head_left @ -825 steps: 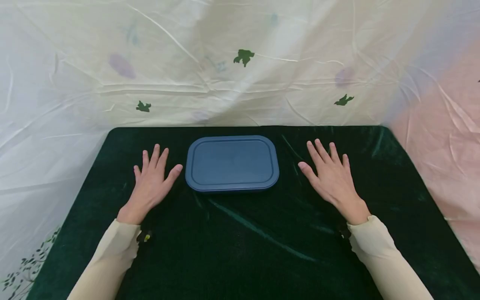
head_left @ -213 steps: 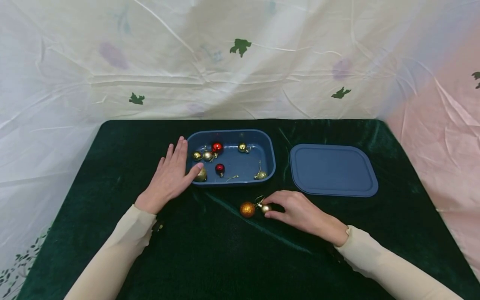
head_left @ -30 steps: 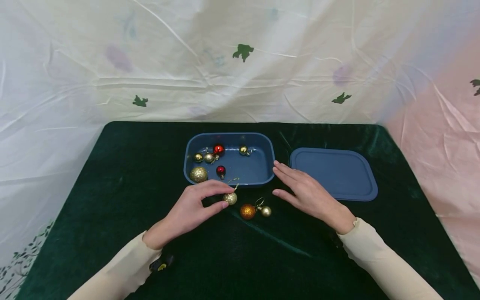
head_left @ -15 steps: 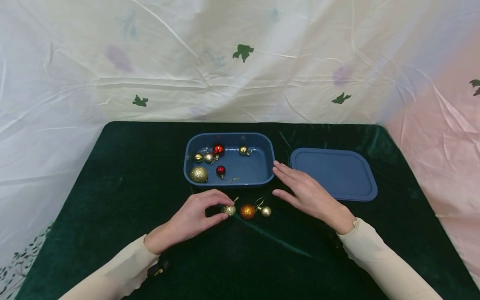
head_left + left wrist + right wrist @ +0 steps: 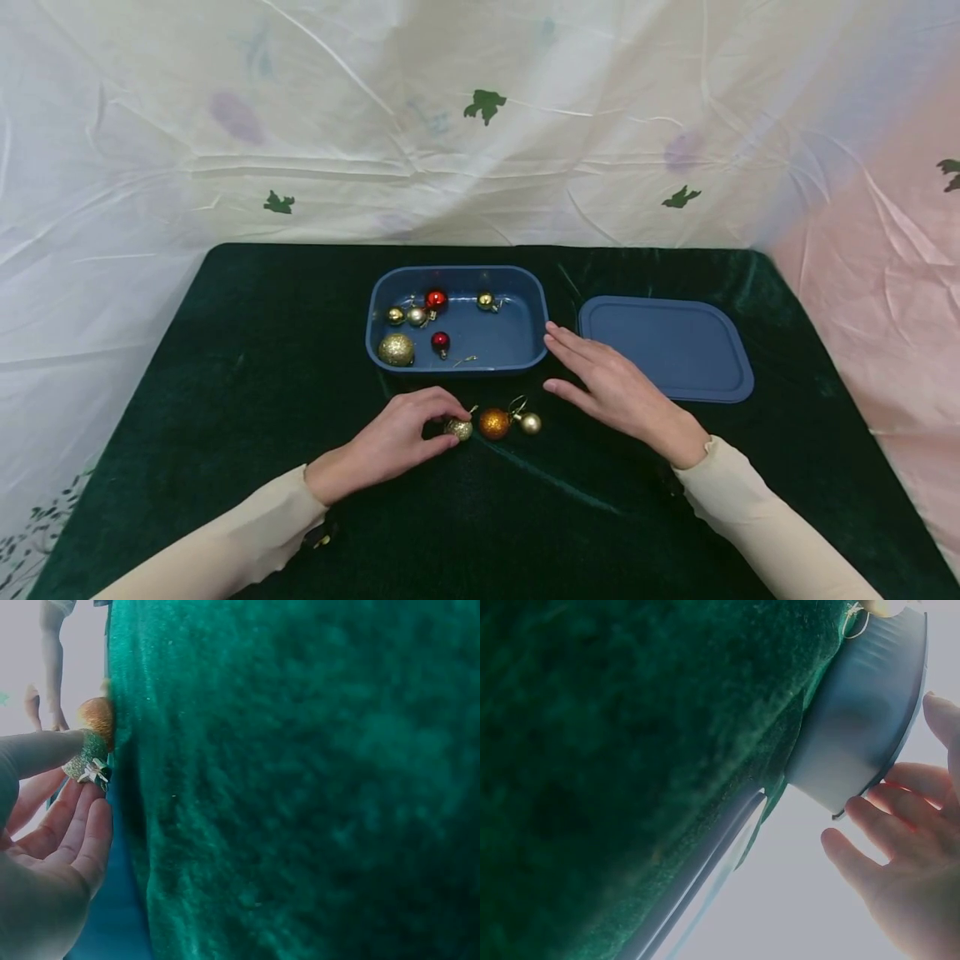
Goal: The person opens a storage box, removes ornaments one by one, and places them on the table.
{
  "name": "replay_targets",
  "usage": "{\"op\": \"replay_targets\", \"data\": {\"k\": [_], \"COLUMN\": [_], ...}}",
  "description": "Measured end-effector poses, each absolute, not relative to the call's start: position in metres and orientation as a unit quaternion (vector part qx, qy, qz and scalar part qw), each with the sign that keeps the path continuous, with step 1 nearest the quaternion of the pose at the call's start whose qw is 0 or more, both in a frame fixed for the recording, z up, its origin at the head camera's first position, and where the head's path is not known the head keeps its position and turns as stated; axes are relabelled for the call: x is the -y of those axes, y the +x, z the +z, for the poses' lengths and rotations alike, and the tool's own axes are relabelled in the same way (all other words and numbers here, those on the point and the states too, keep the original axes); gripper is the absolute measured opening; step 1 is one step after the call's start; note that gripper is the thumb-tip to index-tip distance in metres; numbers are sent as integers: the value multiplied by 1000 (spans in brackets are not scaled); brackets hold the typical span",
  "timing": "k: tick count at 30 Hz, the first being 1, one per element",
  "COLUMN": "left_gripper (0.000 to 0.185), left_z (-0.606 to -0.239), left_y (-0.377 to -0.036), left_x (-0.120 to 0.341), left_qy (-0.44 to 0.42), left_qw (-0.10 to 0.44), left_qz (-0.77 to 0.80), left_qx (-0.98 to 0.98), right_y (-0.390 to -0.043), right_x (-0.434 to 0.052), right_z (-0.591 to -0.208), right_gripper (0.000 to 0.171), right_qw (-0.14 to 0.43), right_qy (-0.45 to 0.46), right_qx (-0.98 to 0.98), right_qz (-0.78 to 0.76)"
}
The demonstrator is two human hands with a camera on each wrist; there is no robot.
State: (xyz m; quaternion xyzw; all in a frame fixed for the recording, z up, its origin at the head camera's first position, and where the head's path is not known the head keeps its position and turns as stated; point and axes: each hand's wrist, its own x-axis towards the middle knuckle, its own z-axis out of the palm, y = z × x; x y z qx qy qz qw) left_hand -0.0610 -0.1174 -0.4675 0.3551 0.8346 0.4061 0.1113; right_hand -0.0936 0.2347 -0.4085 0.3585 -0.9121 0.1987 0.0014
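My left hand [image 5: 397, 437] pinches a small glittery gold Christmas bauble [image 5: 460, 429] between thumb and fingertips, low at the cloth in front of the blue box [image 5: 510, 369]. The left wrist view shows the same bauble [image 5: 86, 757] with its metal cap. Just right of it lie an orange glitter bauble [image 5: 494, 423] and a small matte gold bauble [image 5: 531, 423]. My right hand [image 5: 622, 392] has its fingers straight, their tips at the box's right wall; in the right wrist view they touch the rim of the box [image 5: 862, 712].
Inside the box are a large glitter bauble [image 5: 396, 350], two red baubles, one of them a dark red bauble [image 5: 440, 342], and several small gold ones. A flat blue lid [image 5: 667, 346] lies to the right on the dark green velvet cloth [image 5: 480, 525].
Over the last second my left hand has brought the glittery gold bauble from the box's front edge down to the cloth, beside the orange one. My right hand stays at the box.
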Motion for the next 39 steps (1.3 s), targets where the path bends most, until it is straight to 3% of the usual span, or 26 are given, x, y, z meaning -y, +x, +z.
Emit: {"op": "replay_targets", "data": {"k": [12,20,29,39], "left_gripper": [42,44,20,18], "left_z": [-486,-422,-406,-381], "left_y": [-68,-44,-35,-53], "left_x": [119,112,127,140], "left_qy": [332,298,331,328], "left_qw": [128,147,31,-135], "left_qz": [385,386,450,477], "left_qx": [-852,-860,-829,-804], "right_y": [-96,-96,-95,-93], "right_x": [-232,-232,-233,-235], "right_z": [-408,-407,-409,-411], "right_gripper": [65,65,64,65], "right_qw": [2,-1,0,1], "right_qy": [360,360,360,355], "right_qx": [911,911,911,912], "right_qz": [199,201,202,205]}}
